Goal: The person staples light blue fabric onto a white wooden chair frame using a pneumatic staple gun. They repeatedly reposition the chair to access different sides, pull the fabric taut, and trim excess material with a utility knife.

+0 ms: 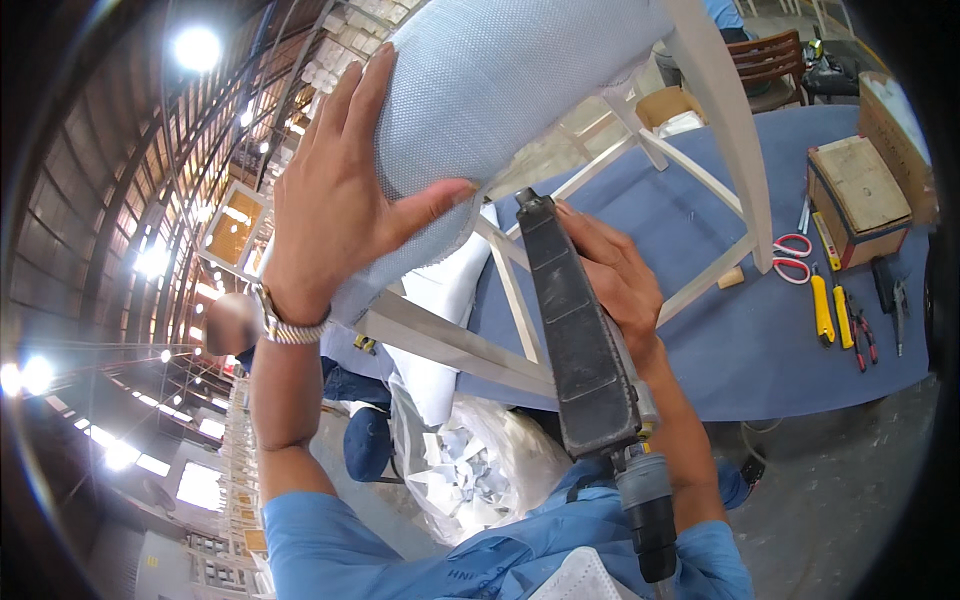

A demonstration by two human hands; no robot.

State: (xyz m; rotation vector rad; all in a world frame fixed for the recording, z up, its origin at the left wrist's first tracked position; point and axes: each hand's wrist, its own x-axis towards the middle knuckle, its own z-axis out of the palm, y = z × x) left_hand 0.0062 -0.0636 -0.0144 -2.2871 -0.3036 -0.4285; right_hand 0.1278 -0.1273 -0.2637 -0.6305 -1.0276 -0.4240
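My left hand [335, 185] lies with spread fingers on the woven light-blue covering [480, 85] of a seat, its thumb stretched along the fabric's lower edge. The pale wooden chair frame [715, 120] is tipped over, with legs and stretchers reaching across the table. In my right hand [618, 275] is a black air-powered staple gun [575, 340], its nose just below the fabric edge; whether it touches is unclear. A hose fitting [648, 510] hangs from the gun's lower end. The gun's body hides part of my right hand's grip.
On the blue-covered table [730, 375] lie red-handled scissors [792, 258], yellow cutters [822, 310], pliers [862, 335] and a wooden block [731, 278]. A box [858, 190] stands at its right. Below is a plastic bag [545, 450] of white scraps. Another person [235, 325] is at left.
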